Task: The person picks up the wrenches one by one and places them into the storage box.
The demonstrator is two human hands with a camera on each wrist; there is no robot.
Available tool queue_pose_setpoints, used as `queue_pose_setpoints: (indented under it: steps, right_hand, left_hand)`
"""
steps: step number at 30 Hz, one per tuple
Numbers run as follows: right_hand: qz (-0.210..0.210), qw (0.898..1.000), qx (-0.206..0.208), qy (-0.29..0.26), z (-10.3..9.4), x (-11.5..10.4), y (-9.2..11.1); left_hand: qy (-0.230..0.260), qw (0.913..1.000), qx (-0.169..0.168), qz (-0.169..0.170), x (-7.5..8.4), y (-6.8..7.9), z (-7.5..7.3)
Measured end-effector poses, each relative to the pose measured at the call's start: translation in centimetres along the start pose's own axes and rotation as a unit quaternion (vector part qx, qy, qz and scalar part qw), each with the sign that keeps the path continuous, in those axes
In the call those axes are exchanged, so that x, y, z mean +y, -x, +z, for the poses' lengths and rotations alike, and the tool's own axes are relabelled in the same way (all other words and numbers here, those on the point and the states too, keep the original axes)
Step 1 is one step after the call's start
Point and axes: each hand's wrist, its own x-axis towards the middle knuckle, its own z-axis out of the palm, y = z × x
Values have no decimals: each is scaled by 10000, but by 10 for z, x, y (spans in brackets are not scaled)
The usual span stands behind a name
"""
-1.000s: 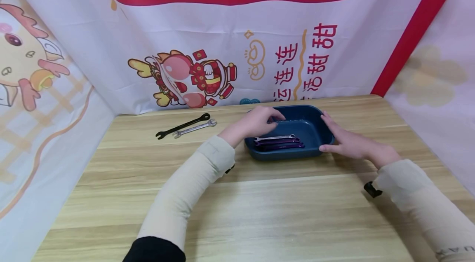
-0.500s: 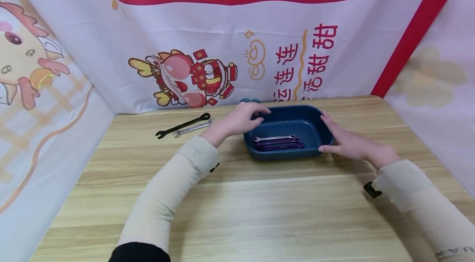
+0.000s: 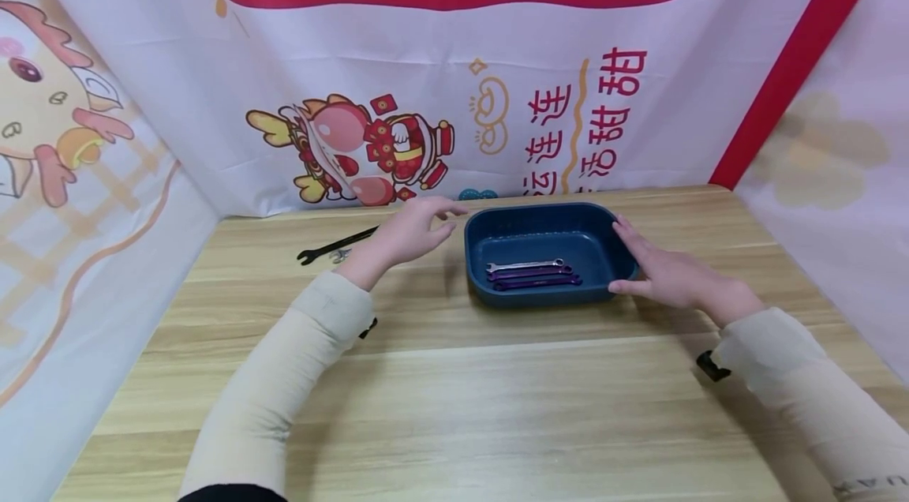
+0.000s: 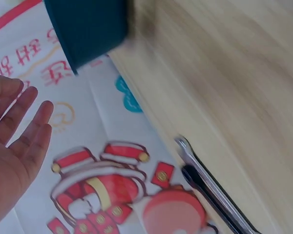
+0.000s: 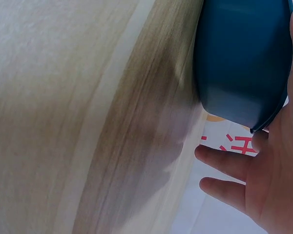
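L hand (image 3: 413,232) moved nr blk wrench (image 3: 334,247); R hand (image 3: 667,275) on bin (image 3: 543,297).

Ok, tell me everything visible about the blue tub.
The blue tub is deep, open-topped and plastic-looking, a rounded rectangle with a thin rim. It sits upright toward the far side of the wooden table. One silver wrench and two purple wrenches lie inside, by its near wall. The right hand rests against its right end.

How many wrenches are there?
5: one silver wrench, a far purple wrench and a near purple wrench in the blue tray; a black wrench and a second silver wrench on the table, partly behind the left hand in the head view.
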Motion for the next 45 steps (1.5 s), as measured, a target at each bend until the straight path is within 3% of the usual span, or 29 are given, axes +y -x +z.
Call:
queue_pose_setpoints:
  steps: [9, 19, 30, 35, 45]
  right_hand:
    - [3, 10000, 37, 16, 1, 1, 0]
    - [-62, 9999, 92, -54, -2, 0, 2]
    - [-15, 9999, 67, -145, -5, -1, 3]
    - [-42, 9998, 75, -180, -3, 0, 4]
    - [-55, 9996, 45, -272, 0, 0, 3]
  left_hand:
    - [135, 9993, -140, -330, -21, 16, -11]
    - [258, 9972, -22, -700, -52, 30, -24]
    - [43, 9937, -7, -1118, -80, 46, -40]
    - [5, 9913, -118, -1312, -90, 51, -40]
    - [-160, 9928, -49, -1184, -113, 57, -33]
